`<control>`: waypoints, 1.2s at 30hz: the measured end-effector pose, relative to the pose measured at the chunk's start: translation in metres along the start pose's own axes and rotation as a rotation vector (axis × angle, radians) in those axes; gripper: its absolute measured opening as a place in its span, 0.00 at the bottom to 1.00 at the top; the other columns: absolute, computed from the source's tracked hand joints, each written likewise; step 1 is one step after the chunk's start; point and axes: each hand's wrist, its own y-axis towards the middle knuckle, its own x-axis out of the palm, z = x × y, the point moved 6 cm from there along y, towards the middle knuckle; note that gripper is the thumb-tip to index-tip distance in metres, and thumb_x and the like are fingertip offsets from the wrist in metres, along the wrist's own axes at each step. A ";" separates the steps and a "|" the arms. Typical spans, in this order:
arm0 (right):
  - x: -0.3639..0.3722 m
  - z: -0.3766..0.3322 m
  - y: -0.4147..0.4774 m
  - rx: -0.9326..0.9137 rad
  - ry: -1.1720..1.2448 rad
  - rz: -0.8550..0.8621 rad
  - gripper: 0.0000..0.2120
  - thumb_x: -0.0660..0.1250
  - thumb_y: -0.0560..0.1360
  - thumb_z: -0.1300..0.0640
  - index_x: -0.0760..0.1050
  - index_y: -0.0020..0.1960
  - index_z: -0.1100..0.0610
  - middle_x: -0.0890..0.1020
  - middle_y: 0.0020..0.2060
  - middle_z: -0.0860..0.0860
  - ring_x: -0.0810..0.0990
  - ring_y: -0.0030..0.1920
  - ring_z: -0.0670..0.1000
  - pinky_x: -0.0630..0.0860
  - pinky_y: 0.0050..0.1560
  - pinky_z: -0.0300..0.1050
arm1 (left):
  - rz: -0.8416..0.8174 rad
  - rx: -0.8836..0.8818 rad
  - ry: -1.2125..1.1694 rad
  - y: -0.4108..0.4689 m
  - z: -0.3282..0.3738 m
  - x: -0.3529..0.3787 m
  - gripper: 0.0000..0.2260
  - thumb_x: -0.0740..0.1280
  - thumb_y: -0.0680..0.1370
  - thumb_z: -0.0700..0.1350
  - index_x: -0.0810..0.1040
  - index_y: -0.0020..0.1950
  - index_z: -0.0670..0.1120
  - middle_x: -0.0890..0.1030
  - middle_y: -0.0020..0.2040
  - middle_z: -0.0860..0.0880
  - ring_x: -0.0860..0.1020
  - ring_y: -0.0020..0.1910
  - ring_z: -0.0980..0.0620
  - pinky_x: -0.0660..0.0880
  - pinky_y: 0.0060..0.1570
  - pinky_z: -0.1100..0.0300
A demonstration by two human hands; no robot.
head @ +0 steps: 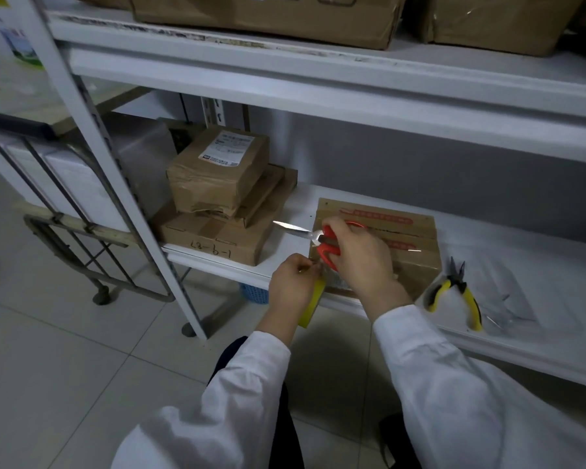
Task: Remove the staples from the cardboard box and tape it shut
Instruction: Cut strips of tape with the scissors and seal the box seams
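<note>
Looks like the tape-cutting step: left hand (290,282) pinches clear tape pulled off the yellow-cored tape roll (313,304), right hand (359,257) grips the red-handled scissors (318,240), blades open. Keep the tape taut, I'd say. The flat brown cardboard box (410,242) sits closed on the white shelf (521,265); contents unseen.
</note>
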 end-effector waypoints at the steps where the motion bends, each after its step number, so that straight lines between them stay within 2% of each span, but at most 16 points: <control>1: 0.001 0.001 0.001 0.004 0.011 0.002 0.19 0.68 0.74 0.56 0.66 0.63 0.50 0.80 0.54 0.51 0.79 0.53 0.55 0.76 0.47 0.47 | -0.001 -0.001 0.000 0.001 0.000 -0.001 0.10 0.63 0.78 0.49 0.78 0.51 0.44 0.78 0.46 0.48 0.75 0.47 0.49 0.67 0.46 0.59; 6: 0.001 0.004 0.006 0.025 0.056 0.012 0.18 0.68 0.74 0.56 0.68 0.62 0.51 0.80 0.53 0.52 0.79 0.52 0.56 0.76 0.49 0.48 | 0.027 -0.037 0.127 0.004 -0.012 -0.014 0.08 0.63 0.77 0.44 0.78 0.50 0.41 0.80 0.48 0.44 0.75 0.46 0.49 0.67 0.45 0.61; 10: 0.001 0.000 0.012 0.091 0.064 0.030 0.16 0.66 0.76 0.52 0.67 0.61 0.53 0.81 0.51 0.53 0.80 0.50 0.57 0.76 0.47 0.48 | 0.042 -0.093 0.044 0.002 -0.028 -0.019 0.06 0.65 0.77 0.44 0.77 0.46 0.42 0.79 0.45 0.46 0.74 0.44 0.51 0.66 0.43 0.61; 15: 0.011 -0.013 0.008 0.042 -0.060 0.107 0.15 0.64 0.77 0.54 0.68 0.61 0.54 0.81 0.50 0.53 0.80 0.49 0.56 0.73 0.42 0.46 | 0.059 -0.048 0.008 -0.002 -0.021 -0.018 0.05 0.64 0.77 0.44 0.75 0.44 0.44 0.75 0.39 0.51 0.73 0.42 0.52 0.65 0.34 0.65; 18: 0.012 -0.011 0.006 0.038 -0.067 0.091 0.16 0.65 0.76 0.54 0.68 0.62 0.54 0.81 0.49 0.52 0.80 0.48 0.55 0.74 0.41 0.45 | 0.079 -0.023 -0.017 -0.001 -0.019 -0.020 0.06 0.64 0.77 0.44 0.76 0.45 0.43 0.75 0.40 0.50 0.73 0.41 0.53 0.66 0.34 0.67; 22: 0.011 -0.010 0.003 0.052 -0.084 0.083 0.15 0.64 0.77 0.56 0.66 0.62 0.52 0.81 0.49 0.52 0.80 0.47 0.54 0.73 0.40 0.44 | 0.072 0.028 -0.043 -0.003 -0.010 -0.019 0.07 0.63 0.78 0.44 0.77 0.47 0.41 0.77 0.43 0.49 0.74 0.44 0.52 0.67 0.40 0.62; 25: 0.004 -0.004 0.003 0.108 0.017 0.078 0.14 0.64 0.77 0.51 0.67 0.61 0.51 0.81 0.47 0.51 0.81 0.46 0.54 0.73 0.39 0.43 | 0.056 0.054 -0.059 -0.004 -0.003 -0.020 0.06 0.63 0.78 0.45 0.77 0.46 0.44 0.79 0.48 0.50 0.74 0.48 0.53 0.67 0.45 0.62; 27: -0.001 -0.001 0.003 0.145 0.087 0.071 0.15 0.64 0.77 0.49 0.67 0.61 0.51 0.81 0.46 0.51 0.81 0.46 0.55 0.76 0.41 0.44 | 0.041 0.061 -0.090 -0.004 0.003 -0.022 0.05 0.64 0.78 0.46 0.76 0.45 0.46 0.79 0.57 0.50 0.75 0.56 0.51 0.68 0.53 0.61; 30: -0.002 -0.004 0.005 0.160 0.092 0.067 0.13 0.63 0.77 0.49 0.68 0.59 0.52 0.81 0.46 0.53 0.81 0.46 0.56 0.72 0.39 0.43 | -0.011 0.128 -0.107 -0.005 0.018 -0.023 0.08 0.64 0.78 0.45 0.74 0.39 0.50 0.76 0.66 0.51 0.72 0.66 0.51 0.67 0.64 0.56; 31: -0.002 -0.004 0.006 0.171 0.114 0.069 0.13 0.64 0.77 0.49 0.69 0.59 0.52 0.81 0.46 0.53 0.81 0.46 0.57 0.73 0.40 0.44 | -0.039 0.150 -0.103 -0.005 0.022 -0.023 0.09 0.64 0.78 0.45 0.73 0.37 0.51 0.77 0.64 0.50 0.72 0.65 0.50 0.68 0.65 0.54; 34: -0.004 0.000 0.002 0.184 0.184 0.049 0.14 0.65 0.75 0.50 0.70 0.59 0.50 0.82 0.46 0.52 0.81 0.46 0.56 0.77 0.44 0.47 | -0.101 0.189 -0.110 -0.006 0.024 -0.020 0.10 0.64 0.77 0.42 0.73 0.36 0.51 0.79 0.45 0.53 0.76 0.54 0.50 0.71 0.54 0.58; 36: -0.006 0.003 -0.008 0.174 0.215 0.065 0.15 0.66 0.74 0.49 0.70 0.59 0.49 0.82 0.45 0.51 0.81 0.45 0.55 0.77 0.45 0.47 | -0.096 0.198 -0.156 -0.007 0.019 -0.023 0.10 0.66 0.76 0.41 0.76 0.35 0.51 0.79 0.41 0.54 0.78 0.49 0.50 0.72 0.53 0.58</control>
